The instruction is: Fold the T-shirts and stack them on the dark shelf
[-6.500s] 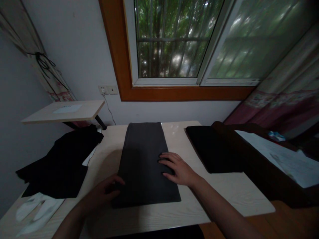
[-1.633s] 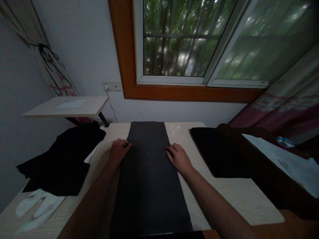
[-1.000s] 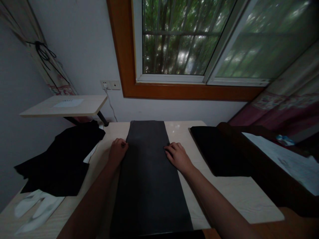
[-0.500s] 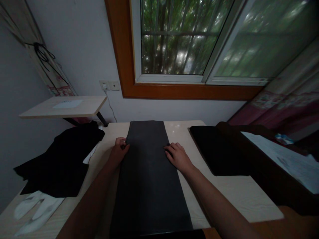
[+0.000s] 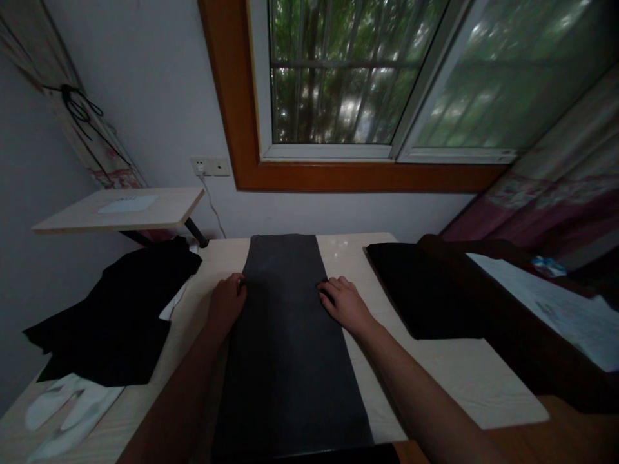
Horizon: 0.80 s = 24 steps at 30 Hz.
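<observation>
A long dark grey piece of folded cloth (image 5: 293,348) lies flat down the middle of the pale wooden table, running from the far edge to the near one. At its left edge, my left hand (image 5: 229,301) is closed, with thumb and fingertips pinching the fabric's border. Across from it, my right hand (image 5: 344,303) grips the right edge between thumb and bent fingers, and a small dark bit of fabric shows at the fingertips. Both forearms reach in from the bottom of the view.
Left on the table (image 5: 449,380) lies a crumpled black garment (image 5: 116,316) over a white cloth (image 5: 80,409). A raised wooden shelf (image 5: 120,219) stands behind it. To the right are a folded black cloth (image 5: 420,290) and a dark brown surface bearing a white sheet (image 5: 546,309).
My left hand's fingers have drawn in at the cloth's left edge, the hand shifting slightly. My right hand keeps its grip in nearly the same spot. The cloth lies almost unchanged.
</observation>
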Tool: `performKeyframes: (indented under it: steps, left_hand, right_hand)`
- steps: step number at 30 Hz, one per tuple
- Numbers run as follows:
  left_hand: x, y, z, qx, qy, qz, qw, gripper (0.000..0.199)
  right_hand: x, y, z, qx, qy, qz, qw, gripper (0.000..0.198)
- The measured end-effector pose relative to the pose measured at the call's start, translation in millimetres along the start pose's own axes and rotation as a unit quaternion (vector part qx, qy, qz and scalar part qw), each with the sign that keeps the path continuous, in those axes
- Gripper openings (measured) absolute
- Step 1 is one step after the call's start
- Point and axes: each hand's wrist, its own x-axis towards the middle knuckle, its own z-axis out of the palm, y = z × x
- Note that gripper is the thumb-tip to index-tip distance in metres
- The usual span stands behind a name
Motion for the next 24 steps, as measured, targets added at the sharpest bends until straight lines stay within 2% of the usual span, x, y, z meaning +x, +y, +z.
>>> performKeyframes:
  steps: [3,7,11,15,19,24]
  left_hand:
    - [-1.9,-1.3,-0.3,0.048,0.028,0.048,0.997,0.033]
    - [-6.0,0.0,-3.0,0.076,0.054,0.141,0.986,0.048]
    - [-13.1,6.1,-2.7,0.079,-0.014,0.234,0.969,0.051]
    - [-19.8,14.5,1.8,0.11,-0.067,0.215,0.968,0.048]
    - [-20.9,15.8,3.8,0.138,-0.062,0.17,0.974,0.048]
    - [-16.5,0.9,1.0,0.101,-0.065,0.149,0.981,0.05]
  right_hand:
    - [0.2,0.3,0.3,-0.001,0.0,-0.001,1.0,0.024]
    - [0.0,-0.4,0.2,-0.011,0.001,0.001,1.0,0.024]
    - [-0.3,-1.2,-0.6,-0.017,-0.005,0.005,1.0,0.024]
    - [-0.8,-2.2,-2.5,-0.011,-0.016,0.007,1.0,0.026]
    - [-0.9,-3.1,-3.9,-0.013,-0.028,0.012,0.999,0.028]
    - [-1.2,-0.8,-2.2,-0.012,-0.027,0.013,0.999,0.029]
